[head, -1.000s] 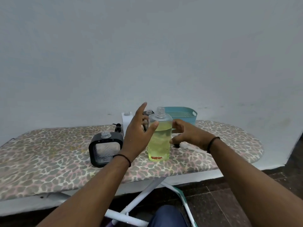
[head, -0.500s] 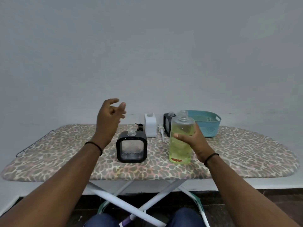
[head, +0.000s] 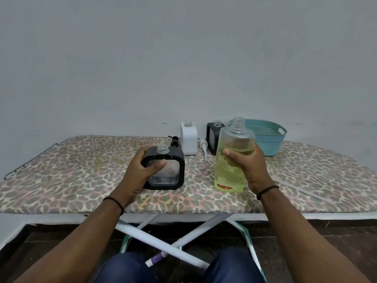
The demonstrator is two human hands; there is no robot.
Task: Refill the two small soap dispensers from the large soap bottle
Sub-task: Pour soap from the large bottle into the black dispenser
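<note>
The large clear bottle [head: 230, 172], partly full of yellow-green soap and uncapped, stands on the ironing board; my right hand [head: 250, 166] grips its right side. A small black square dispenser [head: 171, 174] with an open neck stands left of it, and my left hand [head: 140, 168] holds its left edge, thumb across the front. A second black dispenser [head: 212, 137] stands behind the large bottle, partly hidden. A white dispenser [head: 189, 137] is at the back middle.
The leopard-print ironing board [head: 71, 180] stands against a grey wall. A teal basket [head: 269, 137] sits at the back right. A black pump head [head: 174, 139] and a white pump [head: 204, 147] lie between the dispensers. A thin clear tube [head: 302, 189] lies at right.
My left hand came down from the air and took hold of the near black dispenser. My right hand kept its grip on the large bottle.
</note>
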